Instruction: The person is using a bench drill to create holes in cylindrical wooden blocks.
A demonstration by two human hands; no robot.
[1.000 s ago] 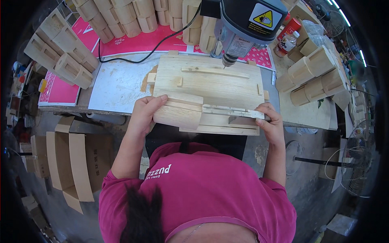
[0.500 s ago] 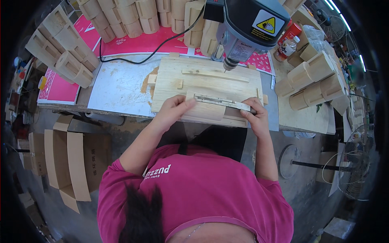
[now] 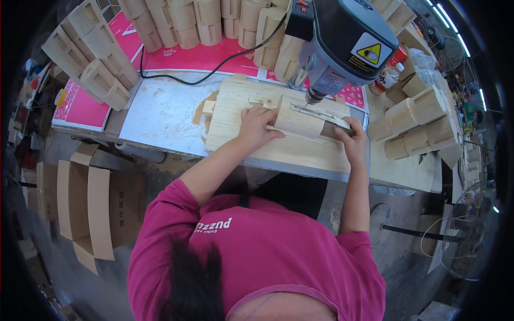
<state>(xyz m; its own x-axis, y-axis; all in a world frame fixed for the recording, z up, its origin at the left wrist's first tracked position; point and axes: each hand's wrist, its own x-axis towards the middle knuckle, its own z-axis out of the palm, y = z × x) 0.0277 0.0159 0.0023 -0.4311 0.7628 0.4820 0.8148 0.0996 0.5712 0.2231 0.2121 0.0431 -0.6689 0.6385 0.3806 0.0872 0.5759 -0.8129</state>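
Left hand: I have the left hand [image 3: 259,125] at the left end of the wooden block, its fingers bent and gripping there, with the thumb toward the near side.
Right hand: On the right, the right hand [image 3: 353,140] has its fingers pinching the right end of the slotted strip, thumb on the near side.
Wooden block: I see the rounded, pale wooden block [image 3: 299,123] lying on its side between both hands, over the middle of the wooden board [image 3: 230,134].
Slotted strip: The slotted strip [image 3: 325,116] lies along the top of the block and reaches past its right end.
Drill press: The dark drill press [image 3: 348,35] stands on the far side, its chuck [image 3: 315,96] above the strip; from my view I cannot tell whether the bit touches.
Table: The board lies on the table [image 3: 114,122], partly over a white sheet [image 3: 160,115], with a black cord [image 3: 206,78] looping at the far left.
Stock: I have wooden cylinders [image 3: 208,24] standing along the far side, with more groups left and right.
Floor: An open cardboard box [image 3: 100,208] sits at the near left.
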